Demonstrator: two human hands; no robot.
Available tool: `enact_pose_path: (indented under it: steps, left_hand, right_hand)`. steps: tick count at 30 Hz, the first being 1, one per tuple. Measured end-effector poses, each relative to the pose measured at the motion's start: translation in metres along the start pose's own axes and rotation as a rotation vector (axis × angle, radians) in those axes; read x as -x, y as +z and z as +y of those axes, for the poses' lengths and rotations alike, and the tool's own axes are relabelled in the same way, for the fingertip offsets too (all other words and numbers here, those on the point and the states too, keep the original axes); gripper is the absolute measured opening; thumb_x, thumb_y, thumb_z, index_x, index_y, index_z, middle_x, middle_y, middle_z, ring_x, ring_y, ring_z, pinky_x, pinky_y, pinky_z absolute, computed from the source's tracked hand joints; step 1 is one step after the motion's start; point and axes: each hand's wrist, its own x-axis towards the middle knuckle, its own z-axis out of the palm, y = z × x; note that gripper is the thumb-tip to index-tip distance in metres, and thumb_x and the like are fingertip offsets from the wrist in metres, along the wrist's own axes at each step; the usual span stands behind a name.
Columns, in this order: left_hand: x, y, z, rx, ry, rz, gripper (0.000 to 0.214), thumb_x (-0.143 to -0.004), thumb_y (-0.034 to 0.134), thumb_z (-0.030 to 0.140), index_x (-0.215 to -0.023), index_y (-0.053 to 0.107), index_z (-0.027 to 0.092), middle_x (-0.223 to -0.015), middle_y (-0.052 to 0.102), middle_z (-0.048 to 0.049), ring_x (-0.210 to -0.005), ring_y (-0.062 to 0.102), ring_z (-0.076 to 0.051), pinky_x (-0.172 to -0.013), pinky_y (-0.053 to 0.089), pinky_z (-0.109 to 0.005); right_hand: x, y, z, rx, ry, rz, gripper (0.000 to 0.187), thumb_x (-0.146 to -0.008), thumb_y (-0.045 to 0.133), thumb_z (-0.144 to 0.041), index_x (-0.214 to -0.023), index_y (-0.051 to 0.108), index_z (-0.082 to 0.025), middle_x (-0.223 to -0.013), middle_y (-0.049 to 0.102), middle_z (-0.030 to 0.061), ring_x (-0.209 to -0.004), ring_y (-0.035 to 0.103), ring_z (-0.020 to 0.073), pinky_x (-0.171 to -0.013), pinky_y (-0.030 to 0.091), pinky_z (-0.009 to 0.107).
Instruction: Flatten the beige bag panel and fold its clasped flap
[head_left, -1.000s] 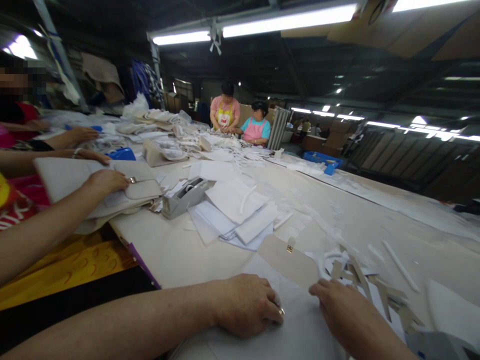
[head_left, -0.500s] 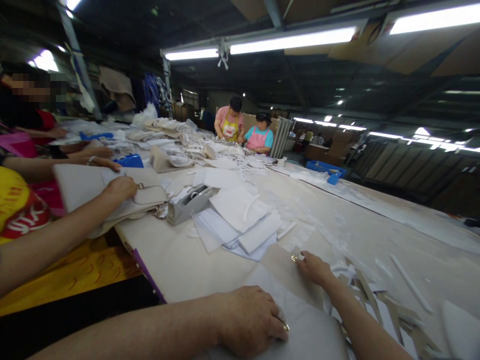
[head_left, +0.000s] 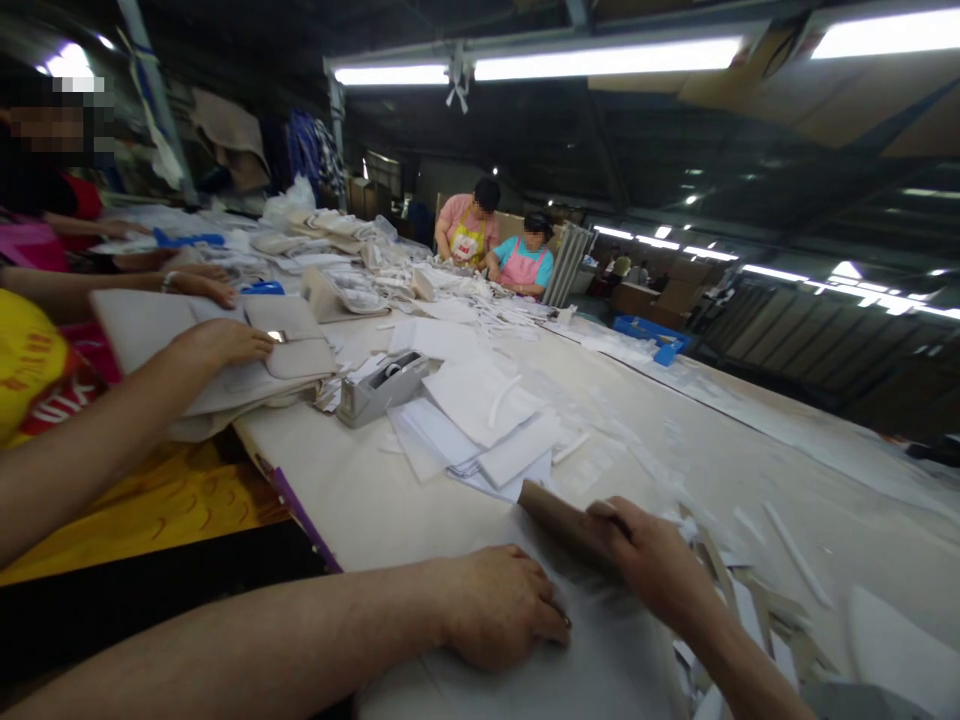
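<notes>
A pale beige bag (head_left: 600, 660) lies in front of me at the table's near edge, its front smooth and whitish. My right hand (head_left: 641, 550) grips the raised edge of its flap (head_left: 559, 520), whose darker tan underside shows; the thumb is on top. My left hand (head_left: 510, 610) rests on the bag's front with its fingers curled. A small gold glint shows at the left fingertips, where a metal clasp is mostly covered. The clasp on the flap is hidden by my right hand.
Beyond the bag are white paper sheets (head_left: 480, 410) and a grey tape dispenser (head_left: 386, 385). Offcut strips (head_left: 750, 600) lie at right. At left, a co-worker's hand (head_left: 221, 340) handles another beige bag (head_left: 150, 330). More people work at the far, heaped end.
My right hand has lifted and tilted the flap, so its tan underside now shows and its gold clasp is out of sight. My left hand has shifted slightly up in view.
</notes>
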Motion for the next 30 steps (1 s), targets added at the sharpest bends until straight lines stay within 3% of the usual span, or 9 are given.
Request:
enact_pose_path:
  steps: [4,7,10,15,20,22,27,30]
  left_hand:
    - [0.001,0.011,-0.003,-0.007,0.014,0.042,0.033,-0.082,0.042,0.028,-0.113,0.054,0.031,-0.114,0.053,0.0058,-0.111,0.046,-0.018,-0.100,0.034,-0.036]
    - [0.002,0.016,-0.004,-0.017,0.043,0.077,0.031,-0.080,0.045,0.025,-0.109,0.054,0.029,-0.120,0.051,0.0076,-0.118,0.042,-0.017,-0.108,0.025,-0.040]
    - [0.006,0.012,-0.001,-0.033,0.041,0.058,0.033,-0.081,0.044,0.024,-0.113,0.051,0.029,-0.126,0.047,0.0072,-0.124,0.036,-0.015,-0.111,0.017,-0.041]
    - [0.018,0.003,0.013,-0.096,-0.053,-0.045,0.029,-0.082,0.041,0.026,-0.109,0.053,0.024,-0.120,0.049,0.0011,-0.118,0.039,-0.018,-0.106,0.027,-0.039]
    - [0.032,0.007,0.028,-0.091,-0.056,0.059,0.024,-0.081,0.043,0.025,-0.102,0.053,0.020,-0.107,0.054,0.0004,-0.105,0.045,-0.019,-0.096,0.036,-0.039]
    - [0.037,0.006,0.035,-0.065,-0.079,0.017,0.024,-0.081,0.042,0.024,-0.103,0.053,0.019,-0.108,0.053,0.0010,-0.105,0.045,-0.019,-0.094,0.038,-0.041]
    - [0.051,0.003,0.053,0.048,-0.117,-0.037,0.044,-0.084,0.038,0.048,-0.118,0.048,0.021,-0.125,0.045,-0.0025,-0.118,0.037,-0.023,-0.103,0.025,-0.056]
    - [0.060,0.005,0.062,0.025,-0.093,-0.085,0.043,-0.084,0.042,0.038,-0.124,0.042,0.023,-0.134,0.037,-0.0034,-0.124,0.029,-0.026,-0.104,0.021,-0.058]
  right_hand:
    - [0.053,0.028,-0.004,-0.219,0.081,-0.127,0.043,-0.081,0.031,-0.061,-0.088,0.057,-0.028,-0.087,0.057,-0.0039,-0.081,0.050,0.0097,-0.076,0.036,0.024]
    - [0.068,0.051,0.003,-0.276,0.124,-0.169,0.045,-0.081,0.030,-0.063,-0.093,0.055,-0.027,-0.095,0.057,-0.0033,-0.092,0.050,0.0109,-0.084,0.035,0.025]
    - [0.069,0.058,0.006,-0.297,0.152,-0.166,0.044,-0.081,0.033,-0.064,-0.093,0.056,-0.028,-0.097,0.056,-0.0041,-0.095,0.050,0.0108,-0.086,0.035,0.024]
    - [0.067,0.053,0.006,-0.348,0.078,-0.148,0.033,-0.082,0.042,-0.054,-0.086,0.060,-0.026,-0.090,0.058,-0.0049,-0.089,0.052,0.0091,-0.085,0.035,0.022]
    - [0.071,0.053,0.003,-0.257,0.070,-0.142,0.037,-0.083,0.037,-0.056,-0.089,0.061,-0.028,-0.092,0.059,-0.0041,-0.089,0.053,0.0098,-0.087,0.036,0.024]
    - [0.074,0.054,0.000,-0.191,0.080,-0.148,0.037,-0.084,0.033,-0.054,-0.093,0.060,-0.030,-0.093,0.058,-0.0047,-0.090,0.053,0.0088,-0.088,0.035,0.023]
    - [0.079,0.061,-0.004,-0.014,0.121,-0.138,0.031,-0.089,0.030,-0.044,-0.104,0.054,-0.032,-0.105,0.056,-0.0082,-0.099,0.051,0.0088,-0.092,0.034,0.025]
    - [0.080,0.068,0.000,0.017,0.117,-0.133,0.036,-0.087,0.029,-0.043,-0.112,0.052,-0.030,-0.114,0.053,-0.0065,-0.107,0.049,0.0120,-0.097,0.034,0.028]
